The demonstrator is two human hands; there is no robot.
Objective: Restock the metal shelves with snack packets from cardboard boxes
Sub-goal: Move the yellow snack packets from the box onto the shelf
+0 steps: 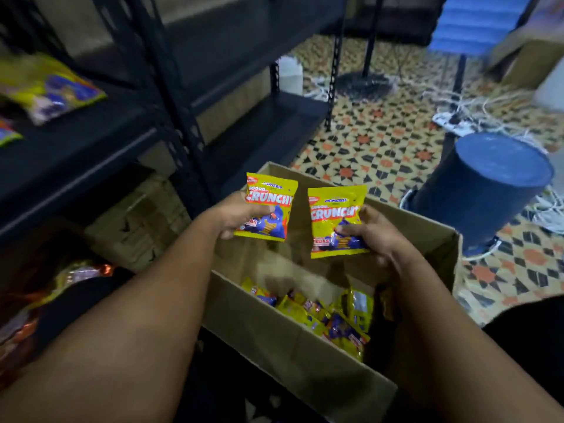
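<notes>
Hands, L hand (236,216) & R hand (370,232), hold packets above box rim (406,215).

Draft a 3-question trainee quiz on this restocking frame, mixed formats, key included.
1. True or false: each hand holds one yellow packet above the cardboard box.
2. Multiple choice: packets already on the shelf lie A) upper left B) far right C) on the floor.
3. Fill in: more packets lie inside the ____.

Key:
1. True: the left hand holds the left packet, the right hand the right packet.
2. A: shelved packets.
3. Box: loose packets.
</notes>
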